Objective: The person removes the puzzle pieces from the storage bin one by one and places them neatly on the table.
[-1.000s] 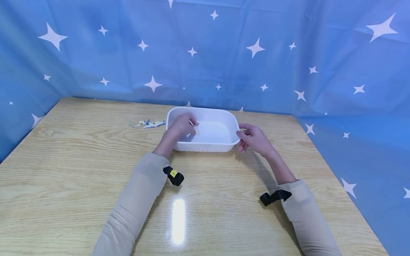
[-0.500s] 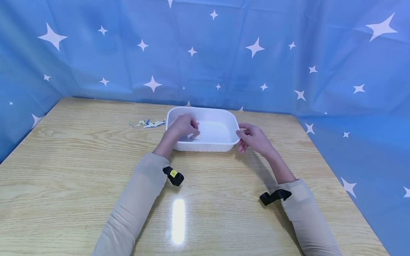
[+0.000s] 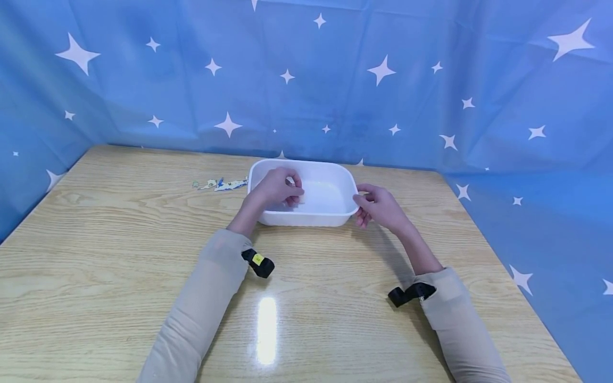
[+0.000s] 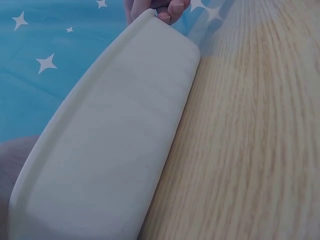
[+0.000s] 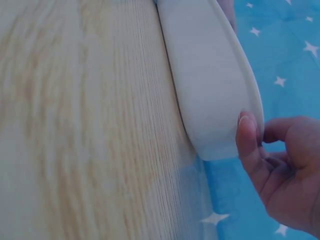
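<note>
You are working over a white tray that is standing on a wood-grain worktop, near the far edge and in front of a blue curtain of white stars. Your right hand is pinching the tray's right end, with thumb and forefinger closing on the rim; in the right wrist view the frame's edge is cutting off part of that hand. Your left hand is lying over the left part of the tray's inside, fingers bending inward and thumb tip sitting close to the forefinger. Something small and pale is showing at those fingertips, too tiny to identify, and whether you are gripping it you cannot tell. The left wrist view is giving little help: the tray's outer wall is filling much of it, hiding your left fingers and leaving only a blurred patch at the lower left, while your right fingers are peeking in, cropped, at the top. Just left of the tray, thin white, blue and green scraps are lying on the worktop; their material is staying unclear, as is whether they are touching the tray. Your beige sleeves are running off the bottom of the head view, each bearing a black device near the cuff.
</note>
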### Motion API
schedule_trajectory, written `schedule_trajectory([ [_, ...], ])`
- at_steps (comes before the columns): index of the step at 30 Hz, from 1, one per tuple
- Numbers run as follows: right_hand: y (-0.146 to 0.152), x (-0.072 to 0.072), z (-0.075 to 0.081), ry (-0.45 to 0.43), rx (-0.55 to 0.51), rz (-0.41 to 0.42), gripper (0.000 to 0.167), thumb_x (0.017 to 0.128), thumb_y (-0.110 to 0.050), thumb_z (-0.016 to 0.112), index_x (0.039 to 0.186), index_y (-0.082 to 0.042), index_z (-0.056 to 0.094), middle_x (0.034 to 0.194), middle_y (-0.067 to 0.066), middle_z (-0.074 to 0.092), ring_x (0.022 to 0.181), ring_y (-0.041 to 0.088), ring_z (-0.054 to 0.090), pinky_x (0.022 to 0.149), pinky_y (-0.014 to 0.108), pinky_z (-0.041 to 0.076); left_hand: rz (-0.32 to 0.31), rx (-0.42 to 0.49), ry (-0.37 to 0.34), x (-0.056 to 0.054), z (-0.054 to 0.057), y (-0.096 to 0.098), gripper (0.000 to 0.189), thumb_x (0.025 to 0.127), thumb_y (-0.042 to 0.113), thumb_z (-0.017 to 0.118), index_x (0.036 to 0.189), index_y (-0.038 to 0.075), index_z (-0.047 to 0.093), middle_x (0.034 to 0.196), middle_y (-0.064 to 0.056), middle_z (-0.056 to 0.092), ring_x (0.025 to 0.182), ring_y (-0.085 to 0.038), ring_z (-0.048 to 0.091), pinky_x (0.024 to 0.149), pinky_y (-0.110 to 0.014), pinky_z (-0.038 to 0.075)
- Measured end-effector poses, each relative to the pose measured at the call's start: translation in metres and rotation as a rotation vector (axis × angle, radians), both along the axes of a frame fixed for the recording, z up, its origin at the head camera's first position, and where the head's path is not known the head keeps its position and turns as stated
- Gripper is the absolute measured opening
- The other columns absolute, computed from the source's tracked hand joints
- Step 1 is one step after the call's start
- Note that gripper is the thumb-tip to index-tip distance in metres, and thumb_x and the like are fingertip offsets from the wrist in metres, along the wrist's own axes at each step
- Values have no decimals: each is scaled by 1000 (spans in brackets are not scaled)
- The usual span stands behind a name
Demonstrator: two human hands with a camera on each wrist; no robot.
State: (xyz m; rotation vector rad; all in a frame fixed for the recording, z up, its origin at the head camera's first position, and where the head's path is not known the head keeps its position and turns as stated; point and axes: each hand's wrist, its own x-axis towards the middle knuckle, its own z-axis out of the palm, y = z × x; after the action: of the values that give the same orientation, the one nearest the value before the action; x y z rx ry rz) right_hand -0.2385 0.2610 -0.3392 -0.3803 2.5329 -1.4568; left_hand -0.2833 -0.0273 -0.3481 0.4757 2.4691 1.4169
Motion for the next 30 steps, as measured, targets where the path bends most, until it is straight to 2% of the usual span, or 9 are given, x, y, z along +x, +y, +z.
schedule_trajectory([
  [6, 1, -1, -1, -5, -13, 0, 46, 107, -16, 52, 145, 7, 43, 84, 32, 62, 57, 22, 66, 57, 42, 60, -7, -46, 43, 0, 2, 0, 6, 95, 12, 70, 95, 6, 69, 82, -11, 69, 74, -22, 65, 68, -30, 53],
  [10, 2, -1, -2, -10, -12, 2, 46, 107, -17, 52, 146, 6, 44, 84, 30, 62, 57, 23, 67, 59, 44, 60, -5, -47, 76, 0, 2, 0, 8, 94, 8, 67, 99, 3, 72, 87, -11, 69, 78, -22, 65, 71, -29, 52],
  [17, 1, -2, -2, -6, -13, -2, 46, 106, -18, 52, 146, 4, 44, 85, 32, 62, 58, 23, 67, 58, 44, 60, 3, -23, 200, 1, 2, 1, 17, 91, 1, 62, 104, -3, 73, 91, -12, 70, 82, -21, 65, 78, -30, 51],
  [24, 0, -2, -2, -9, -14, -6, 47, 106, -19, 53, 147, 4, 44, 87, 34, 62, 58, 23, 67, 58, 43, 60, 47, 15, 304, 6, 6, 0, 14, 94, 3, 64, 103, -2, 73, 92, -12, 72, 82, -21, 66, 79, -31, 52],
  [30, 1, -2, -4, -4, -9, -6, 47, 106, -19, 53, 147, 4, 43, 87, 34, 62, 58, 23, 67, 58, 42, 60, 61, 34, 333, 8, 7, -2, 13, 93, 0, 62, 101, -2, 71, 92, -10, 71, 81, -20, 65, 76, -29, 52],
])
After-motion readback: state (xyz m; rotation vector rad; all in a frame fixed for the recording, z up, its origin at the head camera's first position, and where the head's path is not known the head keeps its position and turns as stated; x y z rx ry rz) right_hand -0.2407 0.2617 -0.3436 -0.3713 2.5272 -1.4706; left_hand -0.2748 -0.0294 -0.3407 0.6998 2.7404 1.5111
